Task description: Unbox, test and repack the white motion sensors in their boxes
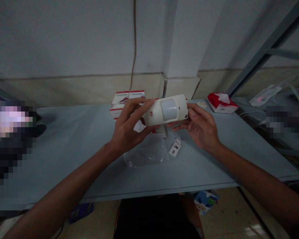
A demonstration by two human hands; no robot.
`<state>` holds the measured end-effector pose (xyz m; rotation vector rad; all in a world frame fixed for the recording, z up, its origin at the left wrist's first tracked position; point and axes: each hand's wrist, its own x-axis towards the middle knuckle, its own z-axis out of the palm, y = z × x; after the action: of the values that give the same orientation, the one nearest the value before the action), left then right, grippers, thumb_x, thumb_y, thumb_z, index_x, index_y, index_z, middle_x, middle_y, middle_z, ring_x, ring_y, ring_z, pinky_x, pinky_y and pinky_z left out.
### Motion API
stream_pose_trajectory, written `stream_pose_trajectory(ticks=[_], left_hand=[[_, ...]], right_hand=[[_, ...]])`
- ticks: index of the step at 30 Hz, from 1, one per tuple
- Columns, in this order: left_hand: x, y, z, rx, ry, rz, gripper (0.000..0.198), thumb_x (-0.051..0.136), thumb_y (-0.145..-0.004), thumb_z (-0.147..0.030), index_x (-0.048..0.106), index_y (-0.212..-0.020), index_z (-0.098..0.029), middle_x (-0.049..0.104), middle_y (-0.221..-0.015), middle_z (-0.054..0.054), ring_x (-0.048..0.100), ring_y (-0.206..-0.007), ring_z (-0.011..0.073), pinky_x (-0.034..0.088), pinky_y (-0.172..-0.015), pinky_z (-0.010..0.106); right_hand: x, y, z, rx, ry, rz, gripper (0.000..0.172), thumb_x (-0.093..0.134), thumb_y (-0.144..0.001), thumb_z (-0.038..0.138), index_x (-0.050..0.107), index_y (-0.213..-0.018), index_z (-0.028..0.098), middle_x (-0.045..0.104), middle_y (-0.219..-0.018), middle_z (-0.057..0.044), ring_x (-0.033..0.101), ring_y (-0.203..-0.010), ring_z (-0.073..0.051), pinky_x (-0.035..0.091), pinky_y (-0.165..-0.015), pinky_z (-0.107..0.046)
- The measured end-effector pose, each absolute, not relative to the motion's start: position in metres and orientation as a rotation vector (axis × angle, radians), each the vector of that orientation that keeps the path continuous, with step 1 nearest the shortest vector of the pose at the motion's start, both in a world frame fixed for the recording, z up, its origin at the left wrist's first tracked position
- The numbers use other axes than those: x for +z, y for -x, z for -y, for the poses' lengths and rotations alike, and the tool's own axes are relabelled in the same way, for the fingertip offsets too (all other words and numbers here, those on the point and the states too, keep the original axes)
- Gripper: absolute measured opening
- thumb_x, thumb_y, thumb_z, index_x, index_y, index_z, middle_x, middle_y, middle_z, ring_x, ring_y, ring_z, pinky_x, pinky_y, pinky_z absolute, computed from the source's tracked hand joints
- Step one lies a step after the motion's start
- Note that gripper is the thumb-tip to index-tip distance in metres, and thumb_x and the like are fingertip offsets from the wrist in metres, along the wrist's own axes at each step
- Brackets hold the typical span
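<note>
Above the grey table (64,156) I hold a white motion sensor (166,110) with a translucent window on its face, lying sideways between both hands. My left hand (129,127) wraps its fingers round the sensor's left end. My right hand (201,127) pinches the right end with thumb and fingertips. Under the hands lie a clear plastic bag (147,152) and a small white bracket part (175,147) on the table.
A red and white product box (122,101) stands behind the hands near the wall. A red and white packet (221,102) lies at the back right. A metal rack frame (264,49) and cables fill the right side. Blurred patches sit at both edges.
</note>
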<state>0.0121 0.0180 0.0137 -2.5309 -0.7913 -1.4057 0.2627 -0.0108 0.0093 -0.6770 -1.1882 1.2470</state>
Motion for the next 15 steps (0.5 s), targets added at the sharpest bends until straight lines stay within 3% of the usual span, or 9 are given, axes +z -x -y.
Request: stream_pose_trajectory(ticks=[3, 6, 11, 15], left_hand=[[0.012, -0.006, -0.012, -1.412, 2.404, 0.808, 0.07, 0.077, -0.092, -0.044, 0.05, -0.155, -0.029, 0.061, -0.141, 0.014, 0.061, -0.126, 0.0302, 0.062, -0.1, 0.043], [0.01, -0.005, -0.008, -1.433, 2.405, 0.729, 0.074, 0.078, -0.092, -0.042, 0.047, -0.158, -0.03, 0.061, -0.143, 0.015, 0.061, -0.128, 0.0322, 0.058, -0.108, 0.049], [0.006, -0.001, -0.005, -1.368, 2.325, 0.762, 0.075, 0.071, -0.096, -0.039, 0.036, -0.163, -0.038, 0.056, -0.151, 0.012, 0.058, -0.135, 0.0336, 0.058, -0.109, 0.051], [0.003, 0.014, -0.009, -1.389, 2.207, 0.824, 0.072, 0.07, -0.096, -0.048, 0.038, -0.16, -0.038, 0.054, -0.153, 0.014, 0.055, -0.141, 0.0383, 0.062, -0.103, 0.052]], right_hand=[[0.006, -0.265, 0.013, 1.089, 0.744, 1.316, 0.028, 0.073, -0.093, 0.051, 0.071, -0.08, 0.026, 0.073, -0.075, -0.003, 0.075, -0.065, -0.021, 0.061, -0.05, -0.032], [0.004, -0.267, 0.015, 0.945, 0.75, 1.388, 0.033, 0.072, -0.095, 0.051, 0.07, -0.075, 0.024, 0.07, -0.072, -0.003, 0.068, -0.057, -0.016, 0.057, -0.045, -0.029], [0.007, -0.265, 0.012, 0.908, 0.675, 1.394, 0.03, 0.071, -0.095, 0.041, 0.068, -0.072, 0.022, 0.062, -0.068, -0.001, 0.059, -0.048, -0.013, 0.045, -0.035, -0.025], [0.026, -0.285, -0.001, 0.633, 0.605, 1.207, 0.024, 0.069, -0.085, 0.026, 0.062, -0.063, 0.021, 0.053, -0.063, 0.001, 0.051, -0.044, -0.011, 0.032, -0.031, -0.022]])
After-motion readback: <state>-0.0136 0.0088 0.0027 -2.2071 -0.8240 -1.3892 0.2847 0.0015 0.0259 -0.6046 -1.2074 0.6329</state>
